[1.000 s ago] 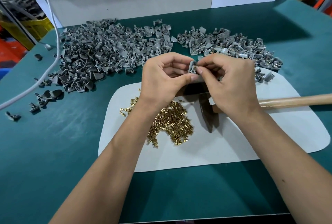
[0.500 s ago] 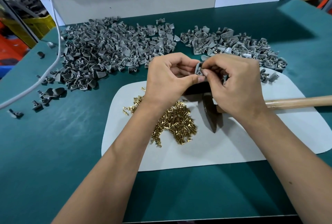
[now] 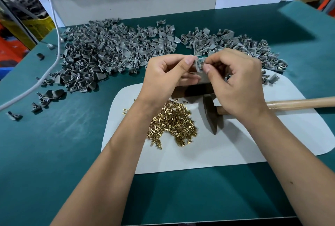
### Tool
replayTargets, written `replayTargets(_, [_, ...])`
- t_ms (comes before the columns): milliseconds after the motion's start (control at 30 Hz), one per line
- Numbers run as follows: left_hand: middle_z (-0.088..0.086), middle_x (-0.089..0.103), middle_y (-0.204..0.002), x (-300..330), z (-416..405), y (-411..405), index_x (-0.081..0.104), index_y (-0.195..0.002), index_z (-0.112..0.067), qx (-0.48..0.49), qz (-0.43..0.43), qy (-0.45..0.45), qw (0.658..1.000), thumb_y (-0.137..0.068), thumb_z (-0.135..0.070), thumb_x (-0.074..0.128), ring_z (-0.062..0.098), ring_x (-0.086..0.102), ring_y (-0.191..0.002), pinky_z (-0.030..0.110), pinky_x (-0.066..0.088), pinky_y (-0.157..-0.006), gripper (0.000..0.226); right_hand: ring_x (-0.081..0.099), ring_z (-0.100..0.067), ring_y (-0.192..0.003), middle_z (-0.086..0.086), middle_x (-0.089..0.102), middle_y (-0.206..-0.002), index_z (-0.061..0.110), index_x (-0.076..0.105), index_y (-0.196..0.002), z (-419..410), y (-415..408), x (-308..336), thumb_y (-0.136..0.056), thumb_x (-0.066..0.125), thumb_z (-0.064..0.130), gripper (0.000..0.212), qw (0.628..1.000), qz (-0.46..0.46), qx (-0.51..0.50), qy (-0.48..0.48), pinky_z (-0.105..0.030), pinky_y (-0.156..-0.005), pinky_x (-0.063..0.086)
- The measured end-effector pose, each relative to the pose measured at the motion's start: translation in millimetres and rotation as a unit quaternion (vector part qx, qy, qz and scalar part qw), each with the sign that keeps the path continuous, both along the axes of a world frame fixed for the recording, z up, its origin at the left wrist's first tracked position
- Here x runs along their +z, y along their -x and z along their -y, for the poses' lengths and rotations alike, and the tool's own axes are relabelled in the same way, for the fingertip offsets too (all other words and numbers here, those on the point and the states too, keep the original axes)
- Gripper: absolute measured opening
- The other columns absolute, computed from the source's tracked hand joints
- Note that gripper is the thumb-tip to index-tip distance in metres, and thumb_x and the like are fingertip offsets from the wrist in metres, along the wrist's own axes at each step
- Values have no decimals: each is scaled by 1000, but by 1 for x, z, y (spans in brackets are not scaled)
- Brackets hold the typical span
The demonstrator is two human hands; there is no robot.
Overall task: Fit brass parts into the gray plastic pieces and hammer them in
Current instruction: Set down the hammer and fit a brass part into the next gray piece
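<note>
My left hand [image 3: 166, 75] pinches a small gray plastic piece [image 3: 198, 63] between thumb and fingers, above the white mat [image 3: 235, 146]. My right hand [image 3: 235, 80] meets it from the right, its fingertips pinched against the piece; whatever they hold is too small to make out. A heap of brass parts [image 3: 172, 124] lies on the mat below my left wrist. The hammer [image 3: 210, 115] rests on the mat under my right hand, its wooden handle [image 3: 299, 103] running off to the right.
A large pile of gray plastic pieces [image 3: 101, 53] covers the green table at the back left, a second pile [image 3: 235, 44] at the back right. A dark metal block [image 3: 192, 89] sits beneath my hands. A white cable [image 3: 54, 31] hangs at left. White panels stand behind.
Both hands stay together on the gray piece, with only small finger shifts. The view has tilted slightly.
</note>
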State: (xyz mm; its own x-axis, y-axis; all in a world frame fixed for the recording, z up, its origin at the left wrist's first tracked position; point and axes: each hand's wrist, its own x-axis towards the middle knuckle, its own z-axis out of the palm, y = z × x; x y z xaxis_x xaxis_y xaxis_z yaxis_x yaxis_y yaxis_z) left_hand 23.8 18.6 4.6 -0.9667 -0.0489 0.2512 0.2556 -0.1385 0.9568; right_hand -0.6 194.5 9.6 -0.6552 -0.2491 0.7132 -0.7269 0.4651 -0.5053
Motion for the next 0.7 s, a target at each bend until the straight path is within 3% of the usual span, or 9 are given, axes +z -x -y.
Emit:
replayTargets(167, [15,78,-94,-1,0,1,72,-110,3,-26,-17,-14,999,-89,9,69,26,75,-85,33,63,-78,22,62,-16,-76,-3,70,-83,4,74,-89,-1,1,2,-92,69,8,7,1000,13,7,10,-31,-71,51])
replayTargets(367, [22,76,-90,-1,2,0,71,-107,10,-21,-13,-14,1000,-82,11,74,27,76,-77,28,63,-72,25,61,-19,-77,-4,68,-82,4,71,-87,-2,0,3,-90,68,5,4,999,5,20,-28,-34,-70,50])
replayTargets(467, [28,74,-93,-2,1,-1,69,-109,15,-21,-8,-16,1000,-82,13,73,31,75,-80,29,63,-72,27,58,-18,-76,-3,66,-82,5,70,-86,-3,0,3,-89,68,3,4,999,3,25,-42,-31,-69,47])
replayTargets(700, [27,71,-88,-2,-1,1,70,-110,9,-16,-20,15,1000,-83,13,73,30,73,-81,33,63,-77,27,57,-15,-75,-1,66,-81,5,72,-87,-5,3,1,-90,69,4,4,999,8,18,-42,-22,-70,44])
